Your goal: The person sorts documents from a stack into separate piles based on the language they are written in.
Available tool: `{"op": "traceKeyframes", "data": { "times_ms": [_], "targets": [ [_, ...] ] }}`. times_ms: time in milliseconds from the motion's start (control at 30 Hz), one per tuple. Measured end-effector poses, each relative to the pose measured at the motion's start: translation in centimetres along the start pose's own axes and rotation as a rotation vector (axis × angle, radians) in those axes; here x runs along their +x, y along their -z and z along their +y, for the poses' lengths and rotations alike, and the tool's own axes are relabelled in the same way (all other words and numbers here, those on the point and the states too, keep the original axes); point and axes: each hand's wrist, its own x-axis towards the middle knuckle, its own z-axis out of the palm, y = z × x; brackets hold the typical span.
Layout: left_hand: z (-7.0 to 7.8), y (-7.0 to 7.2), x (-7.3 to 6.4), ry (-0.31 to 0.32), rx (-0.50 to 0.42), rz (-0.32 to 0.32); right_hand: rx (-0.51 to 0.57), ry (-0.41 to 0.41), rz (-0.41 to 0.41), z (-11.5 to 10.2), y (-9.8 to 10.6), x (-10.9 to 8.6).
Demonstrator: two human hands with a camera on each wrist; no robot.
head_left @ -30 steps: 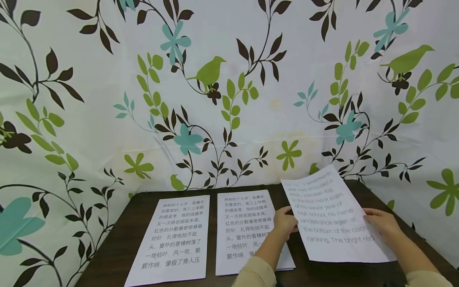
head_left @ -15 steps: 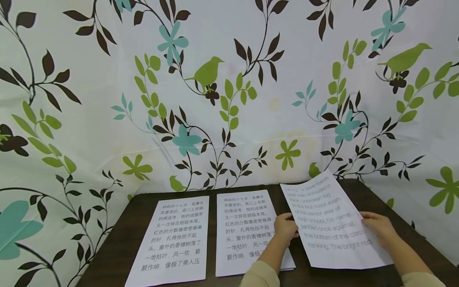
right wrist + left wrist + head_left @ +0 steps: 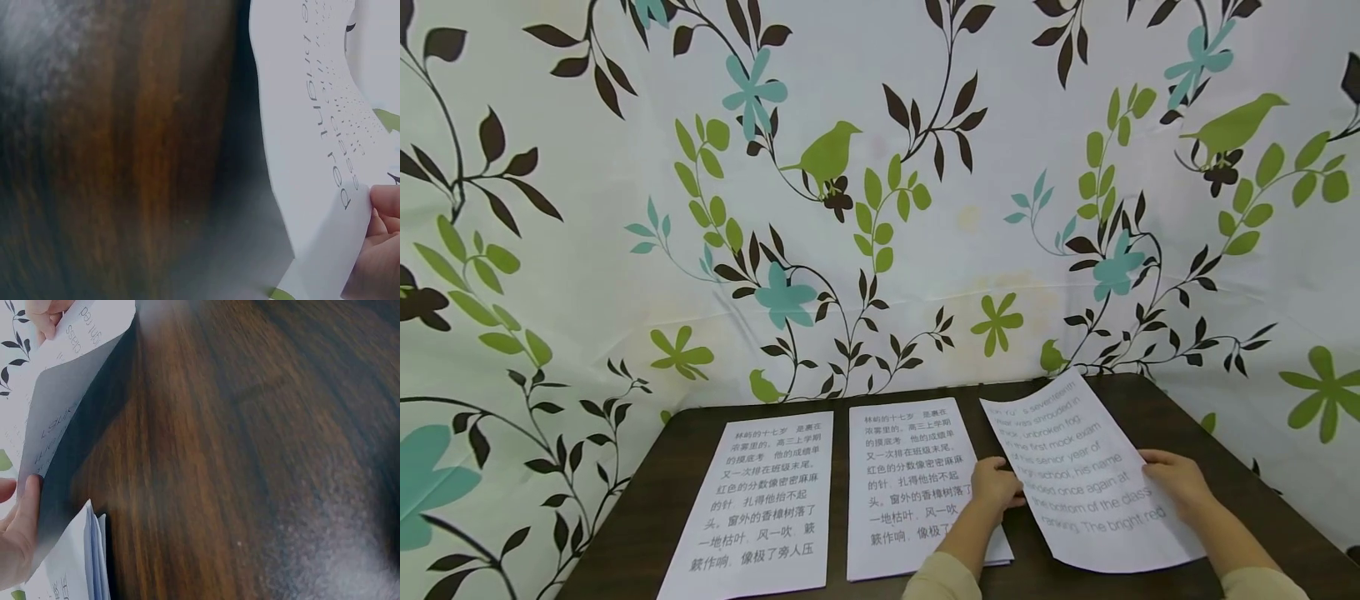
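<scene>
A sheet of paper [image 3: 1078, 475] printed with English text is held by both hands above the right side of the table, tilted and bowed along its length. My left hand [image 3: 995, 486] pinches its left edge, thumb and fingers on either side; in the left wrist view, the fingers [image 3: 25, 512] lie against the back of the sheet. On the right edge, my right hand [image 3: 1176, 482] grips between thumb and fingers, as the right wrist view also shows. Beside the left forearm lies a stack of sheets [image 3: 902, 475] with Chinese text, its lower right part covered by the arm.
Another Chinese-printed sheet [image 3: 760, 500] lies at the left of the dark wooden table [image 3: 655, 492]. Behind the table hangs a white cloth [image 3: 880, 317] patterned with leaves, birds and flowers. The table's back edge runs close to it.
The English sheet has come down a little toward the table, with both hands still holding its edges. The stack and the left sheet have stayed in place while the head view shifted slightly.
</scene>
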Motion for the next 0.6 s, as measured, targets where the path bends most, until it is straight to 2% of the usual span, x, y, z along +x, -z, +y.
{"op": "traceKeyframes", "data": {
  "times_ms": [167,600],
  "targets": [
    [0.1,0.3,0.0,0.012,0.006,-0.022,0.024,-0.026,0.005,0.0,-0.4,0.4],
    [0.0,0.4,0.2,-0.017,0.069,-0.105,-0.023,-0.084,0.049,1.5,-1.0,1.9]
  ]
}}
